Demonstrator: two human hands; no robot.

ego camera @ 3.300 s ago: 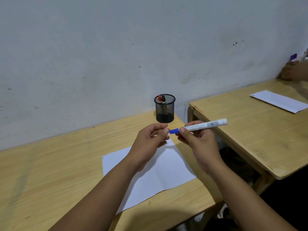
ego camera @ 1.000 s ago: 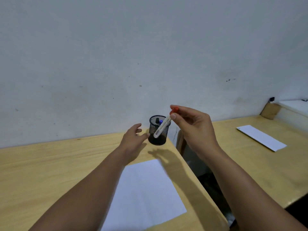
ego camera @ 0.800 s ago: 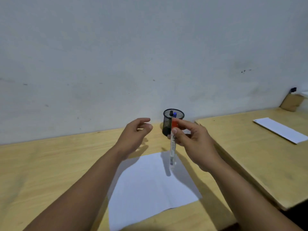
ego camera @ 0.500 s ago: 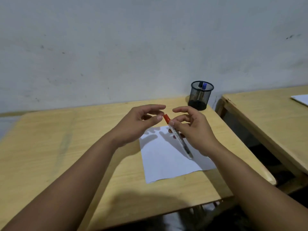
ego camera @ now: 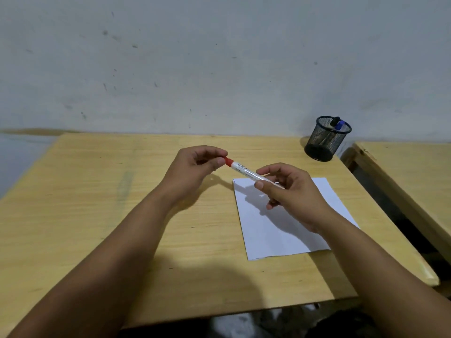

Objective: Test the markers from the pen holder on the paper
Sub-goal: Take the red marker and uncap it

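Now the right hand (ego camera: 291,196) grips the barrel of the red marker (ego camera: 246,171) above the paper (ego camera: 280,230), while the left hand (ego camera: 195,167) pinches its red cap. At 2 o'clock on the bench (ego camera: 97,191), the pen holder (ego camera: 324,139) holds 2 more markers.

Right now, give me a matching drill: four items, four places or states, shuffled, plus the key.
Items:
1. red-capped marker
2. pen holder
3. paper
4. left hand

Places or states:
A. flat on the desk under the right hand
B. pinching the red cap
C. far right corner of the desk
D. held in the air between both hands

Pairs: 1-D, 2-C, 3-A, 4-B
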